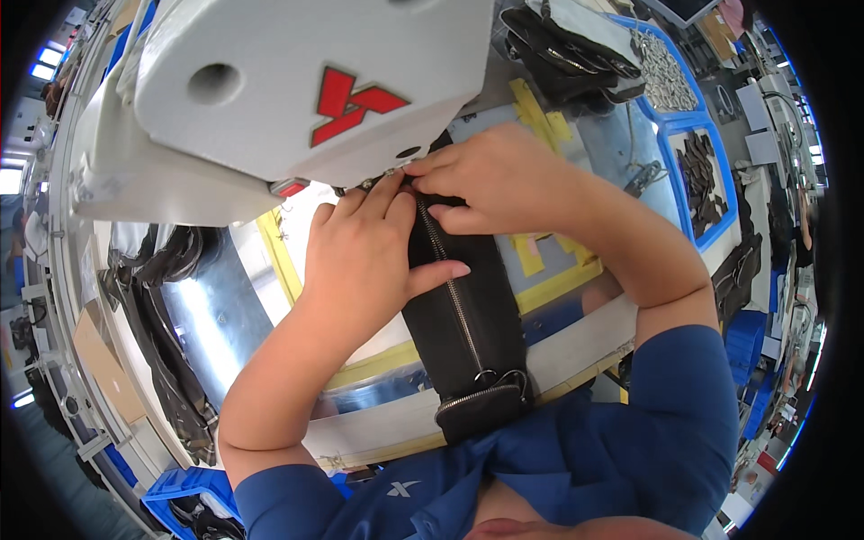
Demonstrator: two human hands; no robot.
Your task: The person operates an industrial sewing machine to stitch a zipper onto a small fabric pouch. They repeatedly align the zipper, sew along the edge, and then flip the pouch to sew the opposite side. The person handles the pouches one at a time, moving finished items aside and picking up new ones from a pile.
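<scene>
A long black zippered fabric piece, seemingly a bag part [477,310], runs from under the white sewing machine head [270,99] toward my body. A metal zipper [456,297] goes down its middle. My left hand [355,247] lies on its left side, fingers stretched toward the needle area, thumb reaching across the zipper. On the other side, my right hand [504,180] has bent fingers on the fabric beside the needle, the thumb lower down. The needle itself is hidden by the head and my fingers. A zippered end pocket [483,411] hangs at the table's near edge.
Blue trays at the right hold metal zipper pulls [664,72] and dark strips [697,180]. Black bag pieces lie at the back [576,54] and on the left [157,333]. Yellow tape [562,286] marks the table. A blue crate [193,495] stands lower left.
</scene>
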